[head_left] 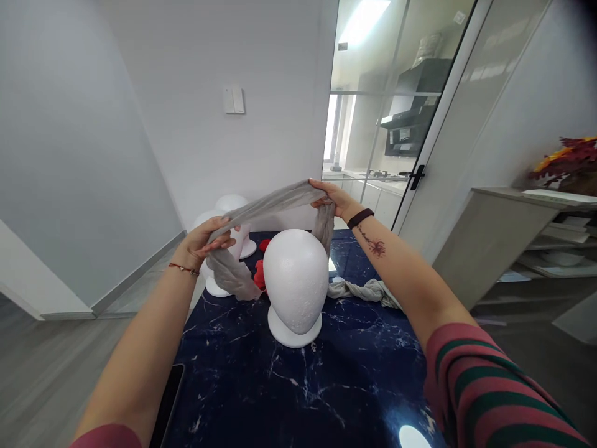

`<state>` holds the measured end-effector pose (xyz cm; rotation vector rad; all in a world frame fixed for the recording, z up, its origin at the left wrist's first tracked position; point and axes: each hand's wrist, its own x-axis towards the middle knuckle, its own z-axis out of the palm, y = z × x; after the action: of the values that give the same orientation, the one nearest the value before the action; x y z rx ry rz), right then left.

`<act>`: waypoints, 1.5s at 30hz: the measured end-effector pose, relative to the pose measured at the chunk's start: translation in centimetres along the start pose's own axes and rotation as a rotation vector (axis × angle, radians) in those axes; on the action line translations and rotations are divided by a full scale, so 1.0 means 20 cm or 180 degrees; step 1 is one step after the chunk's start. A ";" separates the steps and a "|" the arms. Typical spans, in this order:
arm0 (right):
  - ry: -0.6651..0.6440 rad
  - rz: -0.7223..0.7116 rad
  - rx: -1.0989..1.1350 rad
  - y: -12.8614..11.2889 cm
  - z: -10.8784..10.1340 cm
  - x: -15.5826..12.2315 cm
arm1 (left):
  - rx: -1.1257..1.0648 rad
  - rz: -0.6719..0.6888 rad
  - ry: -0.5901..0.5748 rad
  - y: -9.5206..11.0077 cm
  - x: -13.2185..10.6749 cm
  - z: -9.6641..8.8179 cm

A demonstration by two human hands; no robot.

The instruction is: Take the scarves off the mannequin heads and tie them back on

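Both my hands hold a grey scarf stretched taut in the air above a white foam mannequin head. My left hand pinches one end at the left, with loose cloth hanging below it. My right hand grips the other end, higher and farther back, with the scarf's tail drooping beside the head. The foam head stands upright on its round base on the dark blue marble table.
Two more white foam heads stand at the table's far left. Red cloth lies behind the near head, another grey cloth to its right. A dark phone lies at the table's left edge. A glass door and shelves stand at right.
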<state>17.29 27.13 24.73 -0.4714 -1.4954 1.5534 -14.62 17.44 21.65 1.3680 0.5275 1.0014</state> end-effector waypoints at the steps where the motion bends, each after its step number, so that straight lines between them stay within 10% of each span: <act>1: -0.0001 0.0091 -0.0016 0.00 -0.02 -0.01 | -0.0358 0.0164 0.0162 -0.01 -0.02 0.01; 8: -0.0524 0.1240 -0.0314 0.09 -0.37 -0.21 | -0.2593 0.0492 0.0811 -0.14 -0.09 -0.03; 14: 0.0445 0.0375 0.1540 0.26 -0.58 -0.36 | -0.3428 0.0127 0.1405 -0.29 -0.07 -0.03; 24: 0.0978 0.1237 0.2020 0.68 -0.38 -0.71 | -0.3179 -0.1167 0.2133 -0.75 -0.16 0.16; 34: 0.1542 0.2090 0.2376 0.81 -0.08 -1.22 | -0.2363 -0.2099 0.1697 -0.94 -0.35 0.31; 45: 0.1741 0.2864 0.2481 0.97 0.35 -1.21 | -0.2198 -0.2362 0.1309 -1.06 -0.45 0.39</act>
<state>18.00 6.40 0.60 -1.0551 -0.1517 2.2568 -6.96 7.73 0.69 0.2879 0.8178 0.7249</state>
